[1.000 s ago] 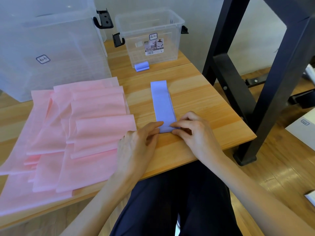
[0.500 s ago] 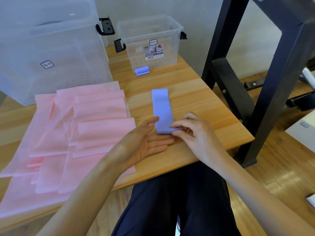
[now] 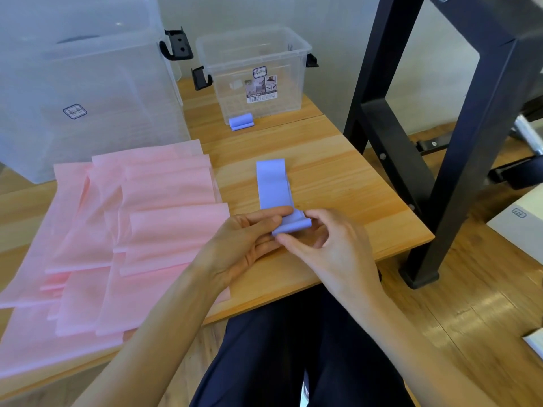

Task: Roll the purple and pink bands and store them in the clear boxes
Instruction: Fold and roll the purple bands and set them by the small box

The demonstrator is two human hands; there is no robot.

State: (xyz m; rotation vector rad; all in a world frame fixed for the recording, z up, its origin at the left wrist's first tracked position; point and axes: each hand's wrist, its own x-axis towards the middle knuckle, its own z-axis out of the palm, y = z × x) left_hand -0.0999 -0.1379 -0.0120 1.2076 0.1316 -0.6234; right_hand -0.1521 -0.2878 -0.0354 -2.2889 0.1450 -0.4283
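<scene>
Purple band [image 3: 274, 188] lies flat on the wooden table [image 3: 338, 177], running away from the person, with its near end lifted and curled over into the start of a roll. The left hand [image 3: 244, 245] has its fingers fairly straight along the left edge of that curl, steadying it, while the right hand [image 3: 329, 245] pinches the curled end between thumb and fingertips. To my eye the roll is only just begun, so the first turn should be kept tight and square to the band's long edges; if it starts crooked, it will likely cone out sideways. Even pressure from both hands while pushing forward along the table would help. A finished purple roll [image 3: 241, 121] rests just in front of the small clear box [image 3: 255, 71], not yet inside. The pink bands [image 3: 147, 230] lie spread in an overlapping heap to the left, beside the large clear box [image 3: 82, 89].
</scene>
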